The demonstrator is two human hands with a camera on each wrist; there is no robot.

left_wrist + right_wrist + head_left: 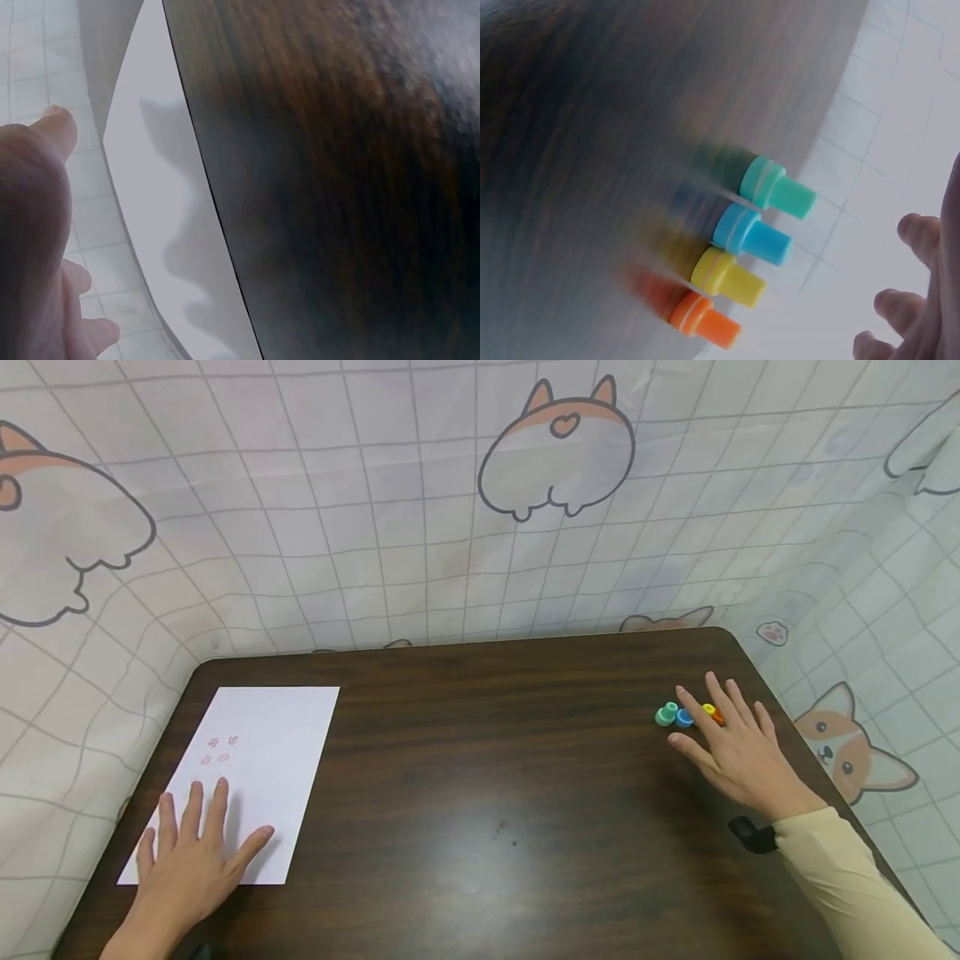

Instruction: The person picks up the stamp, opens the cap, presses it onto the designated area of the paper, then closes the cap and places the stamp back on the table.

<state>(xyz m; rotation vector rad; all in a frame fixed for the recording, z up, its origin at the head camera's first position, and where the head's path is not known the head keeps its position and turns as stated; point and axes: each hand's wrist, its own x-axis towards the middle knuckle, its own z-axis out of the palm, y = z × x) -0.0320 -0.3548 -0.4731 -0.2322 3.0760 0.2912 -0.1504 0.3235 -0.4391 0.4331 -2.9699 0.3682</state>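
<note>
Four stamps [739,227] stand upright at the worktop's [480,752] far right, row running left to right, beneath the right hand [738,756], the nearer one: fingers wide, holding nothing. Left hand [187,864], also wide and empty, well apart, over the paper [273,752] at left.

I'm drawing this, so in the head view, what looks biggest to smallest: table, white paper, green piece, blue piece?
1. Table
2. White paper
3. Green piece and blue piece: I can't rank these, because fingers partly hide the blue one.
</note>
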